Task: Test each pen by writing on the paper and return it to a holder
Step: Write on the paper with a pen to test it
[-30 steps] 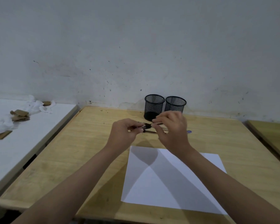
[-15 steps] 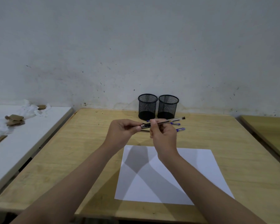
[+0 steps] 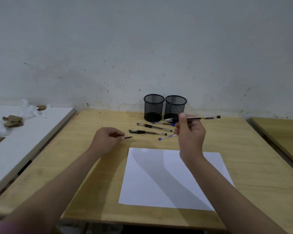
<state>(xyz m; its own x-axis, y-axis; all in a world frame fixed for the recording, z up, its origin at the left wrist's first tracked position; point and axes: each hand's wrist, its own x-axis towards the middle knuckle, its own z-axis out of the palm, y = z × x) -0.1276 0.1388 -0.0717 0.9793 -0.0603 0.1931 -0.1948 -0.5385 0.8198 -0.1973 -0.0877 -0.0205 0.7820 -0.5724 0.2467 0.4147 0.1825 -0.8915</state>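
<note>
Hands apart — cap (image 3: 128,137) off pen (image 3: 200,118), left hand (image 3: 107,139) lowered.

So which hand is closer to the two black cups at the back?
The right hand. It holds an uncapped pen just in front of the right mesh holder. The left hand holds the cap farther toward the person, off to the left of both holders.

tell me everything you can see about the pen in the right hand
The pen is a slim stick pen with a clear barrel, a dark grip section and a black end plug. It is uncapped, its tip pointing left. The right hand pinches it near the grip, holding it roughly level above the table, in front of the mesh holders.
</note>
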